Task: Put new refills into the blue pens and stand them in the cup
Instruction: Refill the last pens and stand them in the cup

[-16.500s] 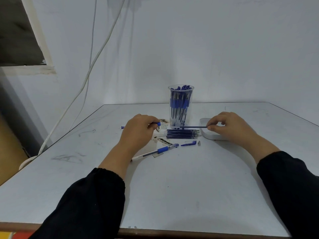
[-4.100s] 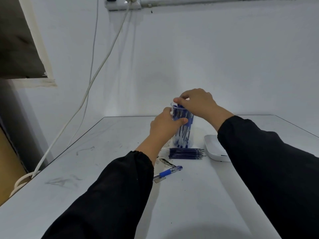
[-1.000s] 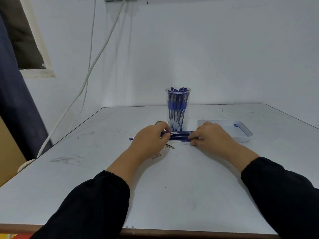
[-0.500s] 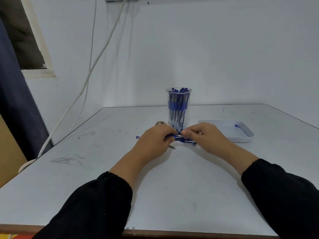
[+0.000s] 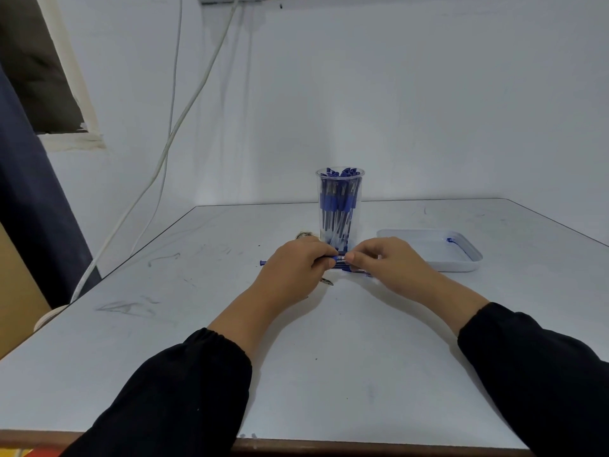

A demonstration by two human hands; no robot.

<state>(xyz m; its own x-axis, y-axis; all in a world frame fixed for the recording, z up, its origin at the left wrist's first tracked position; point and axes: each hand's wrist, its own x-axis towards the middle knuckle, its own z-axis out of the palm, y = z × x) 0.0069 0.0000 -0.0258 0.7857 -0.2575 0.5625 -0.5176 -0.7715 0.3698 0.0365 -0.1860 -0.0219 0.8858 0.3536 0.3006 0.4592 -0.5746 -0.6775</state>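
L hand (image 5: 293, 268) on the pen (image 5: 334, 258), fingers curled round the barrel; its blue end pokes out past the L side of that hand, grip end showing between the two hands. Pen's long axis runs L-R, roughly level, just off the table (image 5: 329, 357). R hand (image 5: 385, 262) right up against it, thumb & fingertips pinched at the pen's tip end – what exactly it pinches, can't tell, too small. Refills (image 5: 357, 271) lie under/behind the R hand, also L-R. Cup (image 5: 340, 206) w/ pens stands just beyond both hands, about equally near each. Tray (image 5: 461, 265) off to the R hand's outer side. No readable writing or brand anywhere.
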